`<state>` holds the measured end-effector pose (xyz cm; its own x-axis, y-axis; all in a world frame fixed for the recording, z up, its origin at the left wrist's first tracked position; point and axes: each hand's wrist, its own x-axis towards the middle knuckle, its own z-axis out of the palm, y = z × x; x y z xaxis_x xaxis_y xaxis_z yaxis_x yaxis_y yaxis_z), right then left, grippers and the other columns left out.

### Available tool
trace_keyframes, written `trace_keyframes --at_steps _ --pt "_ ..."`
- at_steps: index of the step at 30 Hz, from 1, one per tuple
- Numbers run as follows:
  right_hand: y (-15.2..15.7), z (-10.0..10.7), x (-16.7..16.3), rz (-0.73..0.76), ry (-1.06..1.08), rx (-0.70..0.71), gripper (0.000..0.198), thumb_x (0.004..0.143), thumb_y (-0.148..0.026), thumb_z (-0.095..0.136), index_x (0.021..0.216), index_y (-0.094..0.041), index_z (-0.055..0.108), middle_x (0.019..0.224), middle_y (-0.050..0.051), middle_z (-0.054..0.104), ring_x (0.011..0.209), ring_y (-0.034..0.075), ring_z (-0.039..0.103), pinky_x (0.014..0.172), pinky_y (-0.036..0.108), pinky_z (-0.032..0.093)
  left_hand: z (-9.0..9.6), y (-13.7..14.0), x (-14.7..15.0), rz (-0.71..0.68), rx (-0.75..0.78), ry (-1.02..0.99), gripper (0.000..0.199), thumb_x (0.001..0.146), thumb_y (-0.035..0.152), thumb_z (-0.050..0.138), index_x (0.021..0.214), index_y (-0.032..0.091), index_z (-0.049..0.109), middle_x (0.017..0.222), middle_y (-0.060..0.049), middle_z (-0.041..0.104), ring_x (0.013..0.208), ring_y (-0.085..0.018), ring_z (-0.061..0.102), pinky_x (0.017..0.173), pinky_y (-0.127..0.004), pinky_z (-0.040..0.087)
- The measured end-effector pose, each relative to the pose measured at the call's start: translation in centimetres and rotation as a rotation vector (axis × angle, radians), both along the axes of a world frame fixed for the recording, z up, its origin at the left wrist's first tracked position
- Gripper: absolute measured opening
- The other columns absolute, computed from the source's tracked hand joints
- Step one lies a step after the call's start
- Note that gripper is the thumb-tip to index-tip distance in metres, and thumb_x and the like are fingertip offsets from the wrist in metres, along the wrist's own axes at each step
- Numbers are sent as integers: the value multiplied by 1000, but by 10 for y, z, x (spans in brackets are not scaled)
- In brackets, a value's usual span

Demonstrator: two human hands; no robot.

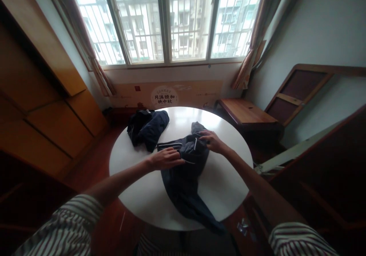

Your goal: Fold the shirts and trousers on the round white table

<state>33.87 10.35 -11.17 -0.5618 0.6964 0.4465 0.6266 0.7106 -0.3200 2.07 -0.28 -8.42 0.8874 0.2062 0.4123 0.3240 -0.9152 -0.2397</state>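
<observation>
A dark blue-grey garment [185, 179] with white piping lies bunched on the round white table [225, 172]. One long leg or sleeve trails toward me and hangs over the near edge; I cannot tell whether it is trousers or a jacket. My left hand [167, 158] has its fingers closed on the left side of the cloth, just below a white-edged strip. At the upper right of the garment, my right hand [211, 140] pinches the fabric near a short white line. Part of the cloth is hidden under the fingers of both hands.
Another dark navy garment [151, 128] lies crumpled at the table's far left. Beyond the table to the right stands a wooden bench [247, 110]. Wooden cabinets [60, 122] line the left side, and a barred window [166, 23] is ahead. A small shiny item [243, 226] lies at lower right.
</observation>
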Motion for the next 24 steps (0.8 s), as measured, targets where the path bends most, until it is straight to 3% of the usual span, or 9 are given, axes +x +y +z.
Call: trace_keyframes --at_steps 3,5,9,12,14,17,20,24 --pt "-1 -8 2 68 45 7 27 75 -16 55 97 -21 70 115 12 69 115 30 62 106 58 37 -6 0 -6 313 -186 -205 62 82 43 70 134 15 51 119 -16 60 108 -28 57 94 -45 49" --pt "-8 -3 4 92 103 59 19 76 -18 57 91 -20 68 114 13 69 113 29 63 107 57 37 -7 7 -9 411 -298 -240 64 72 37 76 130 16 56 124 -17 59 118 -33 53 101 -50 45" --pt "-28 26 12 190 79 133 12 74 -18 61 84 -20 64 109 9 69 105 26 66 113 58 28 -8 23 -16 249 -488 -289 37 73 10 57 109 18 65 109 -9 68 107 -24 62 99 -43 48" --pt "-38 48 21 286 48 114 6 75 -19 61 80 -20 63 88 5 68 84 20 66 102 48 42 1 32 -24 247 -516 -520 32 75 10 52 105 16 62 93 -6 71 84 -19 67 81 -34 55" --pt "-41 59 24 254 73 56 5 77 -23 62 75 -19 60 73 2 63 68 16 59 79 36 51 14 35 -29 319 -442 -685 28 79 17 55 106 16 60 93 -6 71 83 -19 67 79 -33 56" --pt "-40 69 23 149 134 -152 14 79 -31 63 79 -18 58 63 -2 57 56 12 49 54 25 41 45 37 -33 362 -308 -842 24 86 26 54 108 18 58 101 -7 70 96 -22 66 90 -37 54" --pt "-36 80 20 145 109 -357 23 80 -38 62 74 -17 58 58 -3 53 52 11 45 50 23 37 79 36 -37 362 -274 -835 19 90 31 52 102 19 61 97 -7 70 99 -22 65 93 -38 52" --pt "-44 97 30 141 197 -294 33 79 -46 64 66 -16 59 69 2 58 63 15 52 60 28 43 109 28 -61 475 -285 -717 25 88 41 59 80 17 61 78 -6 67 74 -19 63 74 -32 55"
